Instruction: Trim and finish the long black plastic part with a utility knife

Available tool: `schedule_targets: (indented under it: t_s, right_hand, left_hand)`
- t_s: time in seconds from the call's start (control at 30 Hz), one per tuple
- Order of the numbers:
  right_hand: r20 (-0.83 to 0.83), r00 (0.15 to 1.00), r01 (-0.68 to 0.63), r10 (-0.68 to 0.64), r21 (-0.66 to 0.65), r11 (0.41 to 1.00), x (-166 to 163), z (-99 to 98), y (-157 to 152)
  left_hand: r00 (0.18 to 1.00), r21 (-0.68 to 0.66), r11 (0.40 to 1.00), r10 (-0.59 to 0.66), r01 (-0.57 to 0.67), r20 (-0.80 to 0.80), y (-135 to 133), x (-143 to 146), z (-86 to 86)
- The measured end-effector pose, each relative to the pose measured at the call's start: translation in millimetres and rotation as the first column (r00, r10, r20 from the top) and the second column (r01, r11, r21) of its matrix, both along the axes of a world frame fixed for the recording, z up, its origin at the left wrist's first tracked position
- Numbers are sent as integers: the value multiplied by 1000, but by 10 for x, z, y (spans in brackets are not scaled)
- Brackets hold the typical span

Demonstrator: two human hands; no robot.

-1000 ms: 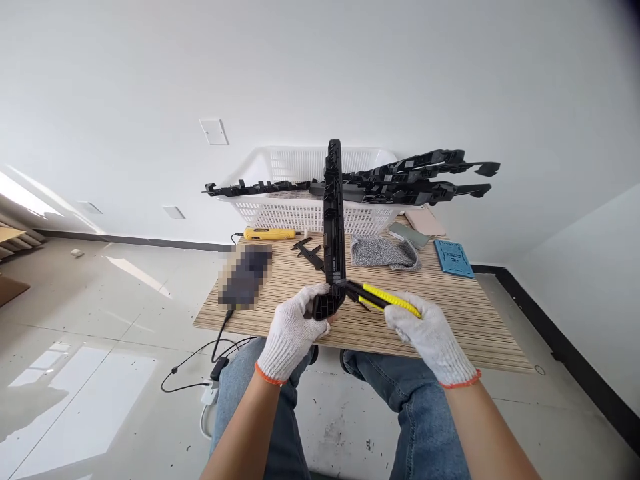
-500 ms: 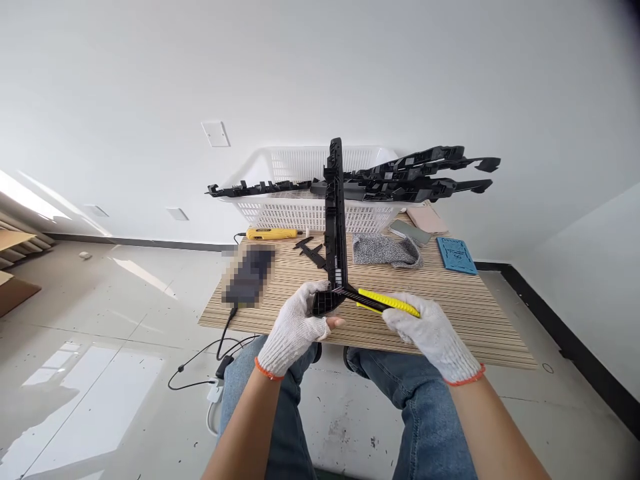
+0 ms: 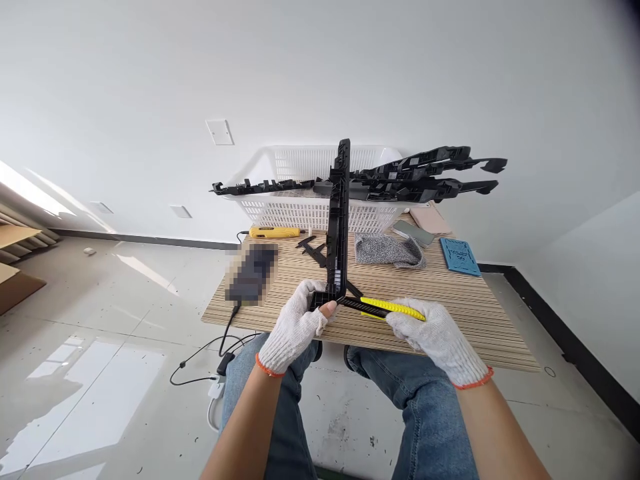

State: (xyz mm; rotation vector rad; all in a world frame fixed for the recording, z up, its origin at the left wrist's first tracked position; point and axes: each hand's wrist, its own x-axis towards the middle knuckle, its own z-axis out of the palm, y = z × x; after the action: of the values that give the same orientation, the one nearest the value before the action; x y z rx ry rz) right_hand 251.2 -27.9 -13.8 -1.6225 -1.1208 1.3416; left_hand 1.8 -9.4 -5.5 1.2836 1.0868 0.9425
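Observation:
My left hand (image 3: pixel 296 327), in a white knit glove with the thumb tip bare, grips the bent lower end of a long black plastic trim piece (image 3: pixel 338 227). The piece stands up before me, its ribbed inner side showing. In my gloved right hand (image 3: pixel 434 337) is a utility knife (image 3: pixel 393 308) with a yellow ribbed grip and a dark, narrow blade. The knife points left, its front end at the trim's lower corner, close to my left thumb. Whether the edge touches the plastic I cannot tell.
Behind the trim, a white basket (image 3: pixel 280 213) carries several similar black pieces (image 3: pixel 425 177). On the striped table (image 3: pixel 475 327) lie a yellow power tool (image 3: pixel 274 232), a caliper (image 3: pixel 312 251), a grey cloth (image 3: pixel 387 250), a phone-like slab (image 3: pixel 413 233) and a blue plate (image 3: pixel 459 257).
My left thumb has moved up onto the trim's lower corner. The knife's front end has dropped slightly at that corner. The trim has turned a little, and the whole view has shifted slightly.

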Motion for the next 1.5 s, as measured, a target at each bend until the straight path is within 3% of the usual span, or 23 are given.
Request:
schedule_targets:
  t_s: [0.1,0.23,0.33,0.47,0.57,0.7,0.83,0.97,1.13,1.4,1.5]
  right_hand:
    - [-4,997,82,-82,38,996,-10,17,-4]
    - [24,1000,-7,7,-15,1000,-21,30,0]
    - [8,996,87,-88,32,996,-20,19,-3]
    - [8,1000,21,-21,-1,1000,-22,20,-10]
    - [-2,994,105,-105,39,994,-29,40,-11]
    - [13,1000,16,-16,12,1000,-18,37,-17]
    - [0,995,96,-96,46,994,5,10,-20]
    - [43,999,-24,23,19,1000,-3,30,-10]
    - [58,995,83,-86,41,996,-38,33,-10]
    - [71,996,56,-60,52,997,-12,16,-40]
    - [57,993,100,-103,51,994,-13,18,-44]
  left_hand:
    - [1000,-6,1000,4,-5,-23,-8,-4,4]
    - [999,-23,999,39,-39,-12,-7,0,9]
    - [997,-3,998,60,-60,49,6,8,18]
    - [996,-6,997,74,-74,46,23,14,29]
    - [993,-46,995,93,-90,71,29,17,32]
    - [994,-63,995,81,-76,69,24,27,57]
    - [992,-62,996,70,-64,100,21,37,71]
    - [993,-64,995,81,-76,82,28,38,55]
    - [995,-60,995,81,-77,59,27,38,60]
    - [994,-60,994,92,-88,65,32,23,33]
    - [989,-82,994,86,-76,123,33,27,30]
